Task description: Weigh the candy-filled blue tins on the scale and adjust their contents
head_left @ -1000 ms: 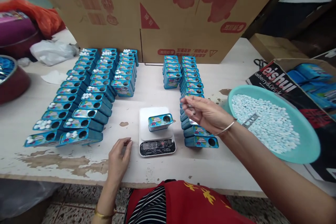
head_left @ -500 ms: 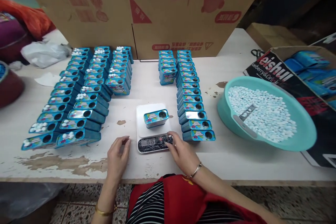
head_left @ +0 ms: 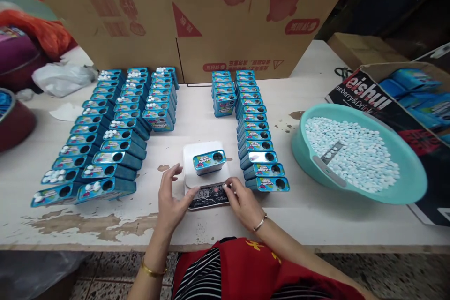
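Note:
A small white kitchen scale [head_left: 191,150] stands near the table's front edge, with one blue candy tin [head_left: 209,161] lying on its platform. My left hand [head_left: 172,199] rests at the scale's left front corner, fingers apart, holding nothing. My right hand [head_left: 243,202] is at the scale's right front corner, fingertips pinched on a few small white candies [head_left: 226,186] beside the lit display [head_left: 203,193].
Three rows of open tins [head_left: 105,143] lie to the left, two rows [head_left: 258,136] to the right. A teal basin [head_left: 415,187] of white candies holds a metal scoop [head_left: 332,152]. A cardboard box [head_left: 211,18] stands behind; a printed carton [head_left: 372,98] and a red bowl [head_left: 16,124] flank the table.
My right hand came back from above the right rows down to the scale's front corner. My left hand moved right, from the bare table up against the scale.

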Available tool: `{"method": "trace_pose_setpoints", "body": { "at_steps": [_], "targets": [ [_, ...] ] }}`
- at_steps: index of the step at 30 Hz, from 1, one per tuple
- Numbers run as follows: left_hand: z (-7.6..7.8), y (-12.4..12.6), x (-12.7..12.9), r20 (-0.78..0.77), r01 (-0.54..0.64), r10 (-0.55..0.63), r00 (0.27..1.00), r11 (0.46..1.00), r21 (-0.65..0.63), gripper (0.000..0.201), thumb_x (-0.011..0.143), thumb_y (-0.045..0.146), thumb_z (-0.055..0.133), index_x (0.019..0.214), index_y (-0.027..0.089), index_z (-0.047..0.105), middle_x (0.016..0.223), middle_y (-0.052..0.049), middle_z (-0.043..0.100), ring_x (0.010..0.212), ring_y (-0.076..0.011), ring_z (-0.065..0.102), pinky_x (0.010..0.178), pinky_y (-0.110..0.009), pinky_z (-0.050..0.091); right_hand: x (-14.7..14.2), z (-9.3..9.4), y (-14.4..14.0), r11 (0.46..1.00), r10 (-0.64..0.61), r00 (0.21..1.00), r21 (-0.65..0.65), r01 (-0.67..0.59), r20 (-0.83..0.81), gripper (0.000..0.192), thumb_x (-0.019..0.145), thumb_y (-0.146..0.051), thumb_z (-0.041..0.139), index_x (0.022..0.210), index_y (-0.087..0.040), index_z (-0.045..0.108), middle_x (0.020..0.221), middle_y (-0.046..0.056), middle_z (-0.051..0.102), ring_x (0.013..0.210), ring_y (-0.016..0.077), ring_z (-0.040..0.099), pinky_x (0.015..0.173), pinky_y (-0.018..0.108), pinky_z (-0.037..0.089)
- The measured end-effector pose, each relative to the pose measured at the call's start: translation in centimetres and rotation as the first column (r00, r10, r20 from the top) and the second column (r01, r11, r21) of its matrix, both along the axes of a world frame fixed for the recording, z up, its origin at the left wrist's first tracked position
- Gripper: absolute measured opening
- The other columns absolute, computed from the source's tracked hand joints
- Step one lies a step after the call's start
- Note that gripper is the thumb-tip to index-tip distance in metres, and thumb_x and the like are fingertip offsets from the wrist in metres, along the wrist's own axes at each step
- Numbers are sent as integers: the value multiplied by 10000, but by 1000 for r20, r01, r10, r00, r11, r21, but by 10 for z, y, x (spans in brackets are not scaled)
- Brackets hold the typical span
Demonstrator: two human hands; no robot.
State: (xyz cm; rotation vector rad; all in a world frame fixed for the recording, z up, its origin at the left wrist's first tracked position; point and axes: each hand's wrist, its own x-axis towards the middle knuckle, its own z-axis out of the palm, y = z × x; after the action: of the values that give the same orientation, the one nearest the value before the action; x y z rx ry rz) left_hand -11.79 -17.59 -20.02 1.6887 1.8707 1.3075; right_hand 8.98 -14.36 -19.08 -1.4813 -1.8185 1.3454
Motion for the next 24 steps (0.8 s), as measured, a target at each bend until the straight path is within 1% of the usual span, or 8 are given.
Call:
{"method": "trace_pose_setpoints", "body": {
  "at_steps": [2,4,6,8,11,14,16,24],
  "targets": [
    [2,17,7,50,66,-66,997,998,-4,776,721,433,723,1369,217,354,1266,-131,540,1150,-263,533,906,-398,461,-3,7,-2,968,-122,949,-246,48,-292,144,851,-373,460,831,-233,489,588,-36,475,464,125,432,448,241,261],
    [4,33,13,79,135,-133,988,991,-24,783,716,413,730,1373,215,352,1278,-123,548,1165,-262,534,940,-399,449,-4,13,-1,841,-350,780,-540,18,-519,166,800,-380,501,780,-216,495,553,-58,456,363,76,317,390,218,168],
    [11,46,17,66,215,-213,975,976,-34,594,771,350,676,1301,214,443,1199,-95,606,1100,-238,578,912,-377,467,-4,19,2,721,-521,619,-691,-50,-588,207,766,-391,535,739,-187,515,607,-28,529,355,55,330,377,205,149],
    [22,53,19,-64,325,-324,944,946,6,395,817,245,586,1207,227,529,1122,-70,646,1034,-219,604,882,-370,472,-3,23,7,647,-616,525,-757,-87,-587,291,770,-444,566,709,-160,538,655,14,582,391,61,403,374,195,175],
    [44,55,16,-449,497,-416,791,865,74,410,792,136,526,1180,262,561,1150,-59,651,1041,-226,593,953,-433,402,-6,28,15,557,-710,450,-823,-113,-542,381,789,-527,591,712,-157,539,598,13,575,407,73,440,361,176,175],
    [57,52,10,-694,543,-350,629,836,71,420,786,120,505,1172,273,571,1157,-58,661,1031,-233,596,987,-465,355,-13,31,21,505,-768,397,-856,-108,-503,365,808,-496,606,697,-160,515,549,-2,551,400,68,437,351,163,181],
    [59,48,7,-750,530,-311,583,846,61,415,789,124,485,1162,282,576,1129,-52,675,999,-224,608,992,-460,357,-17,34,23,480,-793,379,-872,-93,-477,328,820,-445,609,697,-155,517,532,-15,530,397,67,437,346,160,190],
    [61,33,4,-780,476,-178,600,862,170,417,800,112,474,1166,290,566,1064,-44,701,973,-209,636,1007,-447,359,-22,43,26,490,-803,337,-866,-99,-492,209,812,-298,610,693,-152,522,522,-41,486,403,62,439,350,160,221]
  ]
}}
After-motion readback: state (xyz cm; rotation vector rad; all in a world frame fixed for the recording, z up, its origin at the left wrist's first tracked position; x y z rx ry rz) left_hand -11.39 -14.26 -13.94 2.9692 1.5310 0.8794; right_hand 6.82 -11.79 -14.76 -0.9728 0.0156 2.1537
